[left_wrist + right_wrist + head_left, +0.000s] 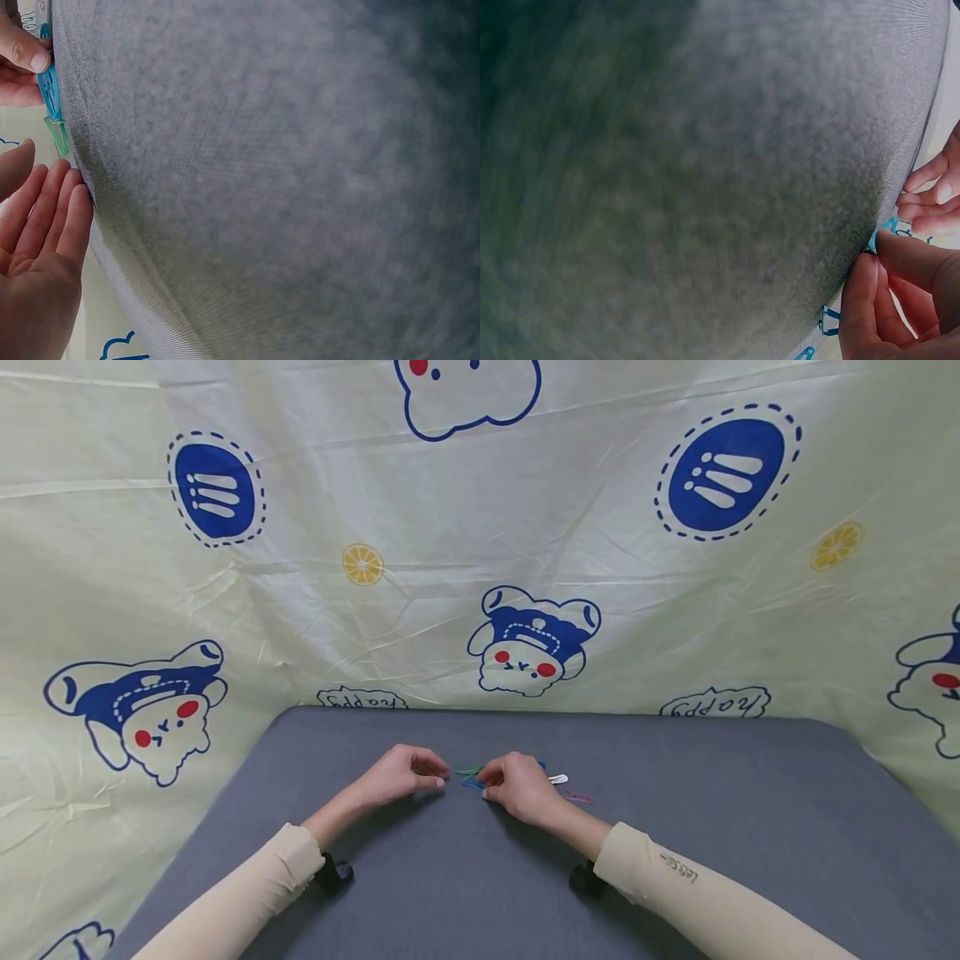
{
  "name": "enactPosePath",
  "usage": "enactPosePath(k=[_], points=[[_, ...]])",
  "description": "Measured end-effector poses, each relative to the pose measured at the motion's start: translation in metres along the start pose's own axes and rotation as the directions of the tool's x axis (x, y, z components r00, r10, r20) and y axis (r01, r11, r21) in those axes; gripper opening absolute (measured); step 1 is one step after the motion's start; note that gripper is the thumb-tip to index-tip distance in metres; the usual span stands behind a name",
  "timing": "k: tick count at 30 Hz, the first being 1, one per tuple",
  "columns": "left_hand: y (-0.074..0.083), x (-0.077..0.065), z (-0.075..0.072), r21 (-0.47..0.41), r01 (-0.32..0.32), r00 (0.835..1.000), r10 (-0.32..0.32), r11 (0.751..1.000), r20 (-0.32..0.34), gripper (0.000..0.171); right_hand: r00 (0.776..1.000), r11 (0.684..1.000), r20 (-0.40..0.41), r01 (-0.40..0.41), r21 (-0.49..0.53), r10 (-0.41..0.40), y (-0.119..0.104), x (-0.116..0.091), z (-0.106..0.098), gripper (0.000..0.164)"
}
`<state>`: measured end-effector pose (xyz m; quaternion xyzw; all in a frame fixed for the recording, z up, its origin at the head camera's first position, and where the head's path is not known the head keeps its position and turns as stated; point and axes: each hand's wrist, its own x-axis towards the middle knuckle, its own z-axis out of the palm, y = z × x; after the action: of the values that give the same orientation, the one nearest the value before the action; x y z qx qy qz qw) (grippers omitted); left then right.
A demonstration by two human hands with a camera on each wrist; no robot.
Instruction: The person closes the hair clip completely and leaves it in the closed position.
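My right hand pinches a blue hair clip between thumb and fingers, low over the grey table. In the left wrist view this blue clip points down from the fingertips. Just beyond it lies a green hair clip, close to my left fingertips. My left hand hovers to the left with relaxed, slightly bent fingers and nothing in them. To the right of my right hand are a white clip and a pink clip. Another blue piece is partly hidden behind that hand.
The grey cloth-covered table spreads around both hands. A pale printed curtain hangs behind it and along its sides. Dark wrist straps sit under both sleeves.
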<state>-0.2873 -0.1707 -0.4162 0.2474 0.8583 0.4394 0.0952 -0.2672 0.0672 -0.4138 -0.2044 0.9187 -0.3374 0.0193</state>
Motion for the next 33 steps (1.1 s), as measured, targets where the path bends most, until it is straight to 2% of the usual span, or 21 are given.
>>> enactPosePath(k=[6, 14, 21, 27, 29, 31, 33], points=[[0.0, -0.001, 0.0, -0.018, 0.008, 1.0, -0.008, 1.0, -0.003, 0.023, 1.0, 1.0, 0.0, 0.021, -0.005, -0.021, 0.002, 0.0, 0.001, 0.01], [0.0, -0.002, 0.0, -0.039, -0.014, 1.0, 0.014, 0.999, 0.004, 0.023, 0.999, 0.998, -0.005, 0.053, -0.019, -0.053, 0.002, 0.0, 0.001, 0.009], [0.001, -0.003, 0.0, -0.03, -0.022, 1.0, 0.022, 0.999, 0.01, 0.024, 0.998, 0.998, 0.004, 0.058, -0.008, -0.058, 0.001, -0.002, 0.0, 0.008], [0.002, -0.003, -0.002, -0.021, -0.016, 1.0, 0.015, 1.0, -0.01, 0.025, 0.998, 0.998, -0.001, 0.066, 0.01, -0.066, 0.001, -0.004, -0.001, 0.008], [0.007, -0.005, -0.002, -0.017, -0.01, 1.0, 0.009, 1.0, -0.017, 0.024, 0.998, 0.998, -0.005, 0.059, 0.021, -0.059, 0.001, -0.005, -0.002, 0.008], [0.02, -0.009, -0.005, -0.011, -0.009, 1.0, 0.009, 1.0, -0.02, 0.023, 0.999, 0.998, -0.009, 0.05, 0.035, -0.05, 0.002, -0.005, -0.002, 0.007], [0.023, -0.01, -0.006, -0.003, -0.006, 1.0, 0.006, 1.0, -0.024, 0.023, 0.999, 0.997, -0.015, 0.047, 0.054, -0.046, 0.002, -0.006, -0.002, 0.007]])
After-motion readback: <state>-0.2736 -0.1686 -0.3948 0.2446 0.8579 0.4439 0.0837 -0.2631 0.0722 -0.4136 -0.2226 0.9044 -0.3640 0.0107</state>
